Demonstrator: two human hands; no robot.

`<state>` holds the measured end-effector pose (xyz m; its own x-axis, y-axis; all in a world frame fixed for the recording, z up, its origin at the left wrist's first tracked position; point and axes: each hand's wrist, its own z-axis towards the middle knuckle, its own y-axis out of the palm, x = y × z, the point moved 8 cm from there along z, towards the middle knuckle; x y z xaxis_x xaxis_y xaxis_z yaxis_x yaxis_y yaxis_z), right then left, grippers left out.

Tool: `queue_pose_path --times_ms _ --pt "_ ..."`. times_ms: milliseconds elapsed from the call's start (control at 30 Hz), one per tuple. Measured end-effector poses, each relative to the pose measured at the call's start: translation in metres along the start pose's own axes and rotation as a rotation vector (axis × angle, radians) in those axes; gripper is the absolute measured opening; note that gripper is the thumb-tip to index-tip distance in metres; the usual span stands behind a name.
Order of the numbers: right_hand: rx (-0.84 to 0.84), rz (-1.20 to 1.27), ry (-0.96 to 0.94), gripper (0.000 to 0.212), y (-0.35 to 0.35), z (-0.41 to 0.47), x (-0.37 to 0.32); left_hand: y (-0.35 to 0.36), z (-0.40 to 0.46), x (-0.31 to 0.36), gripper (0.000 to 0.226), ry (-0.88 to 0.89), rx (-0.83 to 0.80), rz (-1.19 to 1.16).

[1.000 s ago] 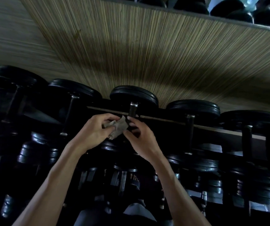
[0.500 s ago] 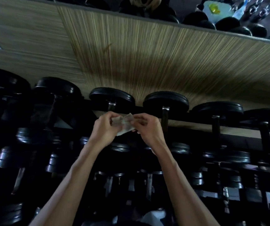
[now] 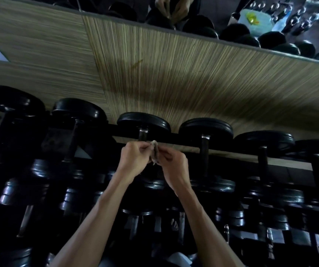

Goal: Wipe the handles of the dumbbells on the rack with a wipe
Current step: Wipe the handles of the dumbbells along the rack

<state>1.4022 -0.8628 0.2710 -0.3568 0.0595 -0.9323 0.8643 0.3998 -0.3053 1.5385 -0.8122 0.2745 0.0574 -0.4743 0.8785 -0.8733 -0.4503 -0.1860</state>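
**Small crumpled wipe pinched between both hands above the dumbbell rack**

Held between two raised hands: a small, crumpled grey-white wipe, just in front of the top rail of the black metal rack. Left hand curled, fingertips pinching the wipe's left side. Right hand likewise curled, pinching the right side; knuckles of both nearly touching, wipe bunched between. Both bare forearms reaching up from the near bottom edge.

Just beyond the hands, on the top tier: a black round-headed dumbbell, its dark metal handle running toward the viewer and disappearing behind the left hand. Not clear whether wipe and handle touch. Just to the right, a second black dumbbell with a longer visible handle; further right, two more. To the left, two larger black dumbbells in the same row.

On the lower, nearer tiers: many smaller black dumbbells with glossy heads, packed side by side, dim and hard to separate.

Behind the rack, a striped beige wood-grain wall panel. Far above it, a mirror strip with dark rounded shapes and a pair of hands.
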Motion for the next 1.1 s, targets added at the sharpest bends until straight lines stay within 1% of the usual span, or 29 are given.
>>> queue_pose_path --times_ms 100,233,300,367,433,467,567,633,667,733,767,867,1000,1100 --pt "-0.051 0.073 -0.018 0.017 -0.006 0.002 -0.006 0.004 -0.001 0.004 0.017 -0.018 -0.145 -0.079" --pt "-0.190 0.141 0.039 0.024 0.001 0.000 -0.008 0.006 -0.002 0.005 0.027 -0.072 -0.325 -0.041" --pt "-0.186 0.128 0.044 0.025 0.001 0.002 -0.002 0.004 -0.003 0.004 0.031 -0.099 -0.382 -0.036" --pt "-0.127 0.084 0.027 0.017 -0.001 0.005 0.000 -0.001 -0.002 0.001 0.033 -0.099 -0.388 0.005" --pt "-0.053 0.037 0.022 0.009 -0.003 0.008 0.002 -0.006 0.001 -0.005 0.028 -0.068 -0.335 0.067" --pt "-0.025 0.017 0.039 0.008 -0.002 0.010 0.006 -0.010 0.005 -0.008 0.024 -0.038 -0.275 0.098" --pt "0.001 -0.028 0.125 0.009 0.007 0.013 0.020 -0.021 0.001 -0.010 0.021 0.143 -0.049 0.252" --pt "-0.008 -0.072 0.169 0.011 0.014 0.014 0.027 -0.030 -0.011 -0.010 0.020 0.294 0.124 0.365" --pt "-0.022 -0.108 0.181 0.010 0.016 0.015 0.028 -0.035 -0.018 -0.011 0.018 0.335 0.213 0.404" --pt "-0.062 -0.191 0.197 0.006 0.020 0.016 0.024 -0.045 -0.024 -0.018 0.018 0.287 0.346 0.401" --pt "-0.090 -0.227 0.211 0.009 0.023 0.017 0.023 -0.048 -0.024 -0.021 0.019 0.251 0.388 0.392" --pt "-0.192 -0.269 0.294 0.019 0.040 0.020 0.029 -0.047 -0.026 -0.018 0.022 0.226 0.422 0.423" --pt "-0.271 -0.300 0.379 0.015 0.053 0.025 0.034 -0.048 -0.026 -0.019 0.023 0.164 0.397 0.417" --pt "-0.320 -0.197 0.436 0.017 0.053 0.025 0.041 -0.050 -0.025 -0.023 0.023 0.134 0.408 0.397"
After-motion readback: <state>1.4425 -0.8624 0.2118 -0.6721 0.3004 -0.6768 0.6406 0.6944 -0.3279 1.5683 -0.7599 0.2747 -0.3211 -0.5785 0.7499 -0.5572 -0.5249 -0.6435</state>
